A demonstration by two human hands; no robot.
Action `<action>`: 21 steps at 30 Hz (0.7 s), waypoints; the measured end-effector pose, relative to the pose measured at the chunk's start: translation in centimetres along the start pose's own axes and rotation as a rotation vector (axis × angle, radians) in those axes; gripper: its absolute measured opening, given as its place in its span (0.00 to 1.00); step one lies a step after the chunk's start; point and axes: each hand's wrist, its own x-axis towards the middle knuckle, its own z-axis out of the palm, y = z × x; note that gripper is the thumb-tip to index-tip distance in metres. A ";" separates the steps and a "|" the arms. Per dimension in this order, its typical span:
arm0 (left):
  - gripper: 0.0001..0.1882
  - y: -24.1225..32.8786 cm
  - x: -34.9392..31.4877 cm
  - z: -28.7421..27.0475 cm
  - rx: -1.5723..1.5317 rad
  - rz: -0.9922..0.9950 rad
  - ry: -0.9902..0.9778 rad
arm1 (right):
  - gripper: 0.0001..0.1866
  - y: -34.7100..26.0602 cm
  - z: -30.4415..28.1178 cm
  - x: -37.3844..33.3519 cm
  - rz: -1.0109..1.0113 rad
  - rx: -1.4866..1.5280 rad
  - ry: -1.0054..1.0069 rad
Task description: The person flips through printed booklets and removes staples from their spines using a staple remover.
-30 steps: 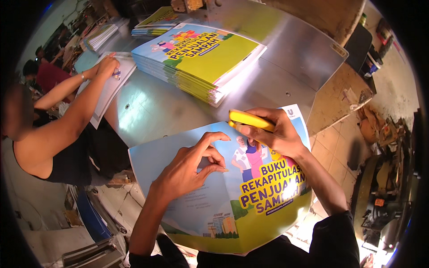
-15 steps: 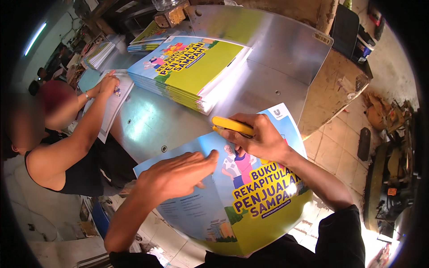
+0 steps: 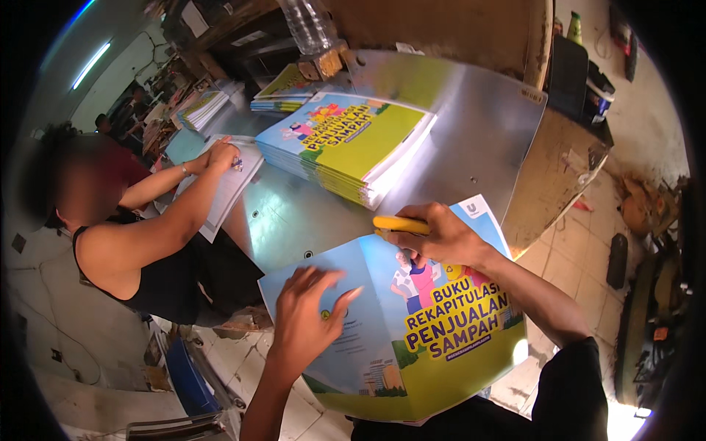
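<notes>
A colourful booklet cover lies spread face up in front of me, its blue back half at left and its illustrated front half at right. My right hand rests at the top of the front half. Its fingers are closed round a slim yellow hand tool that looks like a stapler, pointing left near the fold; its lower part is hidden by my fingers. Over the back half, my left hand is open and slightly blurred, thumb and fingers apart, holding nothing.
A thick stack of matching booklets stands on the metal tabletop. Behind it are a smaller stack and a clear plastic bottle on a wooden block. At left, a co-worker's hands rest on a paper pile.
My left hand has turned from lying fingers rightward over the back cover to fingers upward and spread. My right hand keeps its grip on the yellow tool. The whole view has shifted.
</notes>
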 end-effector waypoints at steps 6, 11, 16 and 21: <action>0.45 -1.2 3.3 3.5 -0.063 -0.040 -0.010 | 0.18 2.6 -6.3 2.2 -0.331 -0.623 0.326; 0.37 -2.3 4.1 3.5 -0.163 -0.064 -0.025 | 0.21 5.6 -11.0 3.4 -0.294 -0.883 0.476; 0.13 0.2 4.3 -2.4 -0.373 -0.030 0.191 | 0.36 4.8 -10.1 0.2 -0.172 -0.912 0.601; 0.10 1.8 3.9 -8.6 -0.452 -0.078 0.760 | 0.33 -0.7 -5.0 -4.0 -0.370 -0.368 0.546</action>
